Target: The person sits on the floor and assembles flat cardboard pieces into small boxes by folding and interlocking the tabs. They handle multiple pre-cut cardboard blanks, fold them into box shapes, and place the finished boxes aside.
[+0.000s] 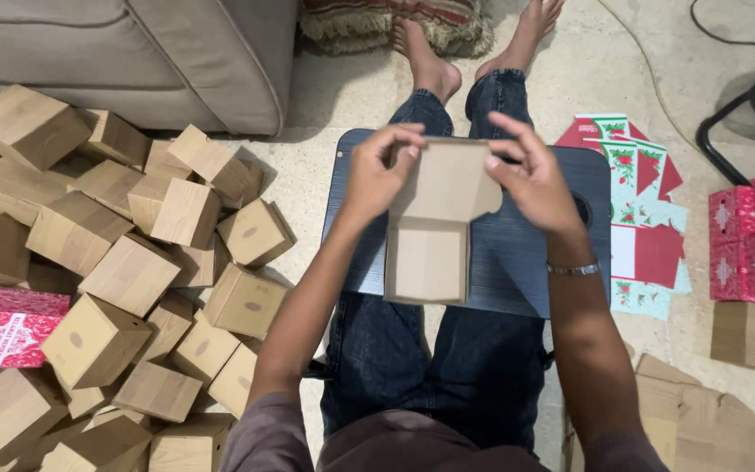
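I sit on the floor with a dark lap tray (517, 253) across my legs. Both hands hold a partly folded brown cardboard box (430, 236) above it, its open flap up. My left hand (379, 170) pinches the flap's upper left edge. My right hand (530, 175) grips the upper right edge; a metal bracelet circles that wrist.
A big pile of folded brown boxes (107, 280) lies on the left, with one red patterned box (6, 328) among them. Flat red-and-green printed sheets (644, 210) lie on the right, red boxes (753, 236) beyond. A sofa (150, 52) stands behind; a fan base (744, 105) far right.
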